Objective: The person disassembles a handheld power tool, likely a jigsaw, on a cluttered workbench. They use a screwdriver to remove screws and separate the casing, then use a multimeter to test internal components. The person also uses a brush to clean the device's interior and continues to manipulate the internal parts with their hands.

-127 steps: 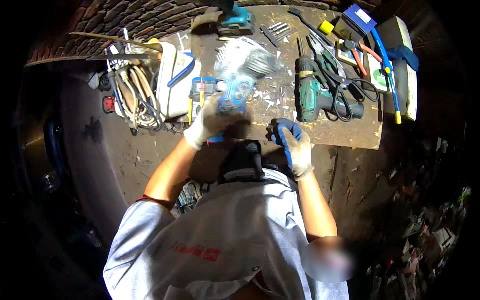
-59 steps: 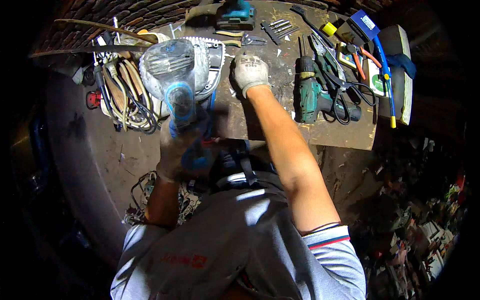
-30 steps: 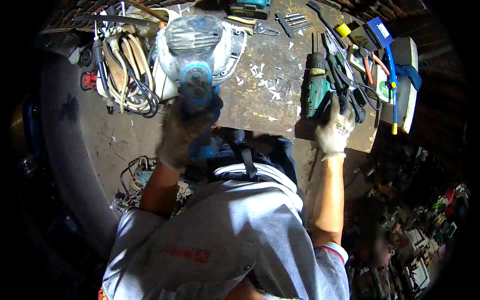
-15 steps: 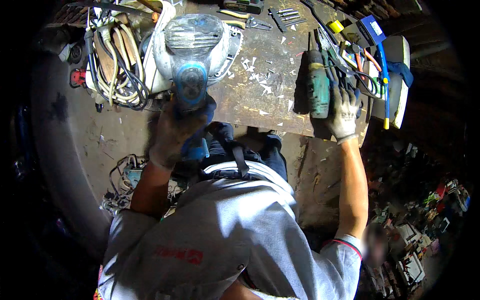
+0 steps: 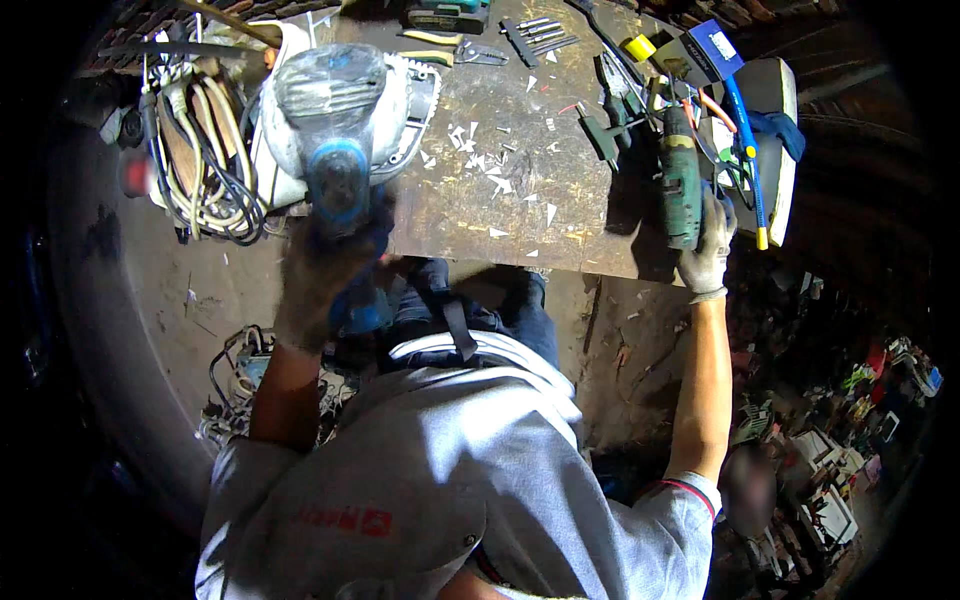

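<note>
Holding a blue power tool [image 5: 340, 190] up off the counter [image 5: 520, 200] in the gloved left hand [image 5: 325, 265], fingers clamped round its handle; tool sits close to the camera, over the counter's left end, above a white case [image 5: 420, 100] and beside a tangle of cords [image 5: 195, 170]. Looks like a sander or polisher with a wide round clear-grey head, but blur stops me being sure. Long axis runs roughly away from the person: head end points up-frame toward the far counter edge, blue grip end comes back toward the chest. Gloved right hand [image 5: 705, 250] is at the counter's right near edge, closed on the butt of a green cordless drill [image 5: 682, 180]. Drill lies flat on the counter, long axis also running near to far, chuck end pointing away toward the pliers [image 5: 612, 80] and a blue box [image 5: 712, 52]. Progress, judging from how things lie: both tools are gripped, the blue one is already lifted, the drill is not yet off the counter. No workpiece visible under either tool, so no cutting or drilling under way. White chips [image 5: 490, 165] scattered mid-counter. A hex key set [image 5: 535, 35] and a yellow-handled cutter [image 5: 460, 45] sit untouched at the far edge.
</note>
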{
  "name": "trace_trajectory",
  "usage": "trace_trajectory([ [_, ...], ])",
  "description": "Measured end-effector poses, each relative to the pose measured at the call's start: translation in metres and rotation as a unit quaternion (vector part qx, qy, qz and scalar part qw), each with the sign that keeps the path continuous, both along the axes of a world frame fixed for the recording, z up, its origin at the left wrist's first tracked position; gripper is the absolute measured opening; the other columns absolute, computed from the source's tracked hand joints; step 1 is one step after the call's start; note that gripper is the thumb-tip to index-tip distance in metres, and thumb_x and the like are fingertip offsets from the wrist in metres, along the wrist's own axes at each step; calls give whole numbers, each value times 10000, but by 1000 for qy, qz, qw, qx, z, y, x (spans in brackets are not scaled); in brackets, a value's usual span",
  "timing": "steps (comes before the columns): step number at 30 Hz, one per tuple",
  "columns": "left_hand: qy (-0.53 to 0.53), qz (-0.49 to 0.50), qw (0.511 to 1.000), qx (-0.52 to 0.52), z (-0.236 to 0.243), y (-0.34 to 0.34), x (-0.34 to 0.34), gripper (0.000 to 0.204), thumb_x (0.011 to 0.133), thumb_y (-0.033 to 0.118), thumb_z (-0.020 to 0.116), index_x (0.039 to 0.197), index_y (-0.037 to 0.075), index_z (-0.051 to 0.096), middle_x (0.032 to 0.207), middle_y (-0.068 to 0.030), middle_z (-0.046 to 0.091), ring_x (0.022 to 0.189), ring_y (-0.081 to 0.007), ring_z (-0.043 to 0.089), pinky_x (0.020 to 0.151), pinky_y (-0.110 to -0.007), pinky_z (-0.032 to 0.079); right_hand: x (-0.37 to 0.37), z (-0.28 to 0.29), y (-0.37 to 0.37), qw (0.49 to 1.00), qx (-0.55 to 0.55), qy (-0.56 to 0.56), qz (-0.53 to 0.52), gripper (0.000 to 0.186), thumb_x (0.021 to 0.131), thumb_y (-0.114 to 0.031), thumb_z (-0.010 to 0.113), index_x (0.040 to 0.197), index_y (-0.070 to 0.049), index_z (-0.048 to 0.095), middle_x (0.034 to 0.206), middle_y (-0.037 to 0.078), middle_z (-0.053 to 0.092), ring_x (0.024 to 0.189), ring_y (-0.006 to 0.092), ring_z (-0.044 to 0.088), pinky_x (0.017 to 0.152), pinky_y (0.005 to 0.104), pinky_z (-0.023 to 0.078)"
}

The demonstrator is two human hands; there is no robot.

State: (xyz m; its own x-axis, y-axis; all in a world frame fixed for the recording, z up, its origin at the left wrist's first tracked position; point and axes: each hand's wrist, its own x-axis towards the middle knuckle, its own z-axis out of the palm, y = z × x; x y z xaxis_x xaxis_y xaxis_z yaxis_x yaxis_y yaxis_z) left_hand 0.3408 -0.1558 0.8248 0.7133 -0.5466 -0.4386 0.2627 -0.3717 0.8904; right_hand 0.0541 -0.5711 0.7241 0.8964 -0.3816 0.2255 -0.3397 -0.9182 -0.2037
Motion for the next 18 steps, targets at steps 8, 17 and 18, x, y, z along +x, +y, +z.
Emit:
trace_trajectory([
  [8,56,47,991,-110,24,-5,-12,393,846,153,683,1194,-15,608,1078,-103,672,957,-163,647,835,-309,516,20,-13,37,980,-121,141,-68,730,722,-100,615,1429,-142,433,1315,169,491,1224,403,432,1109,544,253],
  [17,-16,176,983,-37,25,38,-26,454,790,164,692,1184,-24,567,1119,-130,622,938,-202,622,735,-331,516,95,58,102,998,53,6,-30,539,791,-163,676,1305,-67,544,1230,185,574,1154,378,517,1036,487,362],
  [18,7,161,984,-72,28,42,-23,505,782,174,703,1216,-25,540,1151,-142,606,970,-213,617,756,-335,521,107,53,117,992,119,-37,-9,487,817,-179,679,1274,-52,571,1150,178,627,1082,347,583,994,461,413],
])
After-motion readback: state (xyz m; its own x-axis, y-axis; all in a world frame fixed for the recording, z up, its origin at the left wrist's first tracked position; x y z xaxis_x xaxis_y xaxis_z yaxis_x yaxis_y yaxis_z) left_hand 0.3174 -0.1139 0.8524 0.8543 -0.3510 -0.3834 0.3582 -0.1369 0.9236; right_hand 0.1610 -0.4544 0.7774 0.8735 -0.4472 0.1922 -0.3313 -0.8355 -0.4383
